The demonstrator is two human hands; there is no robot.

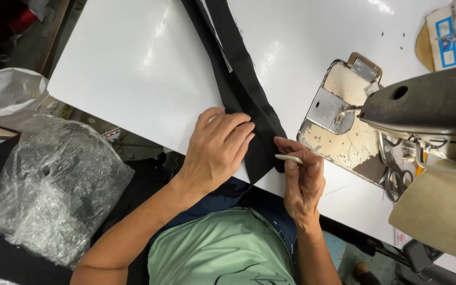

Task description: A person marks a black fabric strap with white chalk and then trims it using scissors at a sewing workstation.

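A long strip of black fabric (238, 74) lies diagonally across the white table (133, 68), its near end at the table's front edge. My left hand (217, 148) rests flat on the fabric's near end, fingers together and pressing it down. My right hand (302, 177) pinches the fabric's right edge with thumb and forefinger and also holds a thin white piece, like tailor's chalk (288, 157), against it.
A sewing machine (423, 105) with a worn metal bed plate (339, 132) stands at the right. Black scissors (394, 182) lie near its base. A clear plastic bag of dark material (48, 190) sits at the left, a white bag (6, 95) behind it.
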